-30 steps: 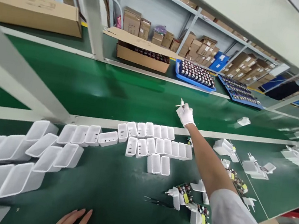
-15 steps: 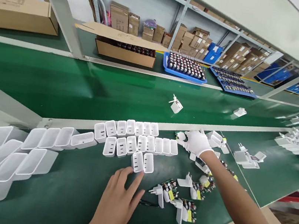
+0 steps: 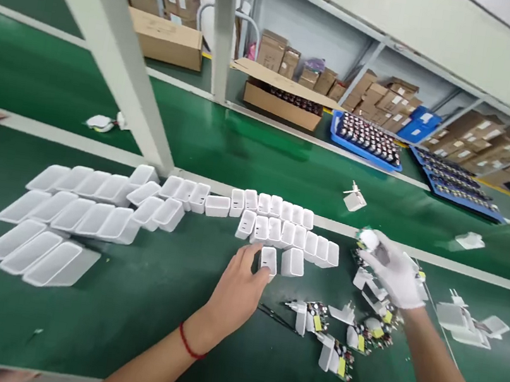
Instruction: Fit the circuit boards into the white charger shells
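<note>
My left hand [image 3: 238, 284], bare with a red cord at the wrist, has its thumb and fingers around a small white plastic housing [image 3: 268, 258] on the green bench. Right of that stands another white housing [image 3: 293, 263], untouched. My right hand [image 3: 396, 273], in a white glove, grips a circuit board [image 3: 363, 238] with a white part on it at the back of the bench. Circuit boards with plug covers [image 3: 312, 318] lie in a loose group in front of that hand. Black tweezers [image 3: 277, 315] lie beside them.
Rows of open white housings [image 3: 100, 219] stand left and centre. A white post [image 3: 133, 71] rises at the left. Behind the bench is a green belt [image 3: 261, 147] with a white plug unit [image 3: 354, 198] on it. Blue trays [image 3: 365, 159] of parts sit beyond.
The view has swung left. My left hand has closed around one housing, now apart from its neighbour. My right hand has lifted a circuit board slightly from the group.
</note>
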Tool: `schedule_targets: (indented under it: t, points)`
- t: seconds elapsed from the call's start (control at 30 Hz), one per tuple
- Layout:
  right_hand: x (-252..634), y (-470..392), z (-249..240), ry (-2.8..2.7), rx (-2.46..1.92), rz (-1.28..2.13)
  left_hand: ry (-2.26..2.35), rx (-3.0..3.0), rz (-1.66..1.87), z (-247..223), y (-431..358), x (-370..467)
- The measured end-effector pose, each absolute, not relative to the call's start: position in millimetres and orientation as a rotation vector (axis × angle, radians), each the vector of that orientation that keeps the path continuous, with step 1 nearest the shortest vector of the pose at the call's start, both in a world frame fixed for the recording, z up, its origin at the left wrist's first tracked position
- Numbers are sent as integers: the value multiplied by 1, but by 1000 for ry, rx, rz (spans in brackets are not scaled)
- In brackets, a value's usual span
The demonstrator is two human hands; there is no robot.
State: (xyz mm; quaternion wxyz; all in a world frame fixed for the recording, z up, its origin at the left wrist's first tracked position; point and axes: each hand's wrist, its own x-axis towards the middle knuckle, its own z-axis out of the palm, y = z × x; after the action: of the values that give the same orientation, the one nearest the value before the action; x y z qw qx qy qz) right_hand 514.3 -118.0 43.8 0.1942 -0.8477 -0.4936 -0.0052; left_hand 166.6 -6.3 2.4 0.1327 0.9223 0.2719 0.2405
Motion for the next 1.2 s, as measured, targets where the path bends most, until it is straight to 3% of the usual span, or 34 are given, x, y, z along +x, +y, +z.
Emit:
schedule_targets:
  t: [0.2, 0.4, 0.6, 0.83, 1.0, 1.2]
  points:
    - [452, -132, 74, -1208, -1834, 494, 882, 2485, 642, -1, -12, 74]
    - [340, -78, 70, -1620, -1525, 1005, 1210, 2198, 763, -20, -19, 40]
    - [286, -54, 53, -1733, -1417, 846, 1138, 1921, 527, -14, -29, 14]
    - [269, -59, 75, -2217, -1432, 589, 956, 1858, 243, -8, -18, 2]
    - [250, -56, 81, -2366, -1467, 356, 837, 2056, 367, -16, -6, 22]
    - [235, -36, 85, -2549, -1532, 352, 954, 2015, 575, -33, -7, 34]
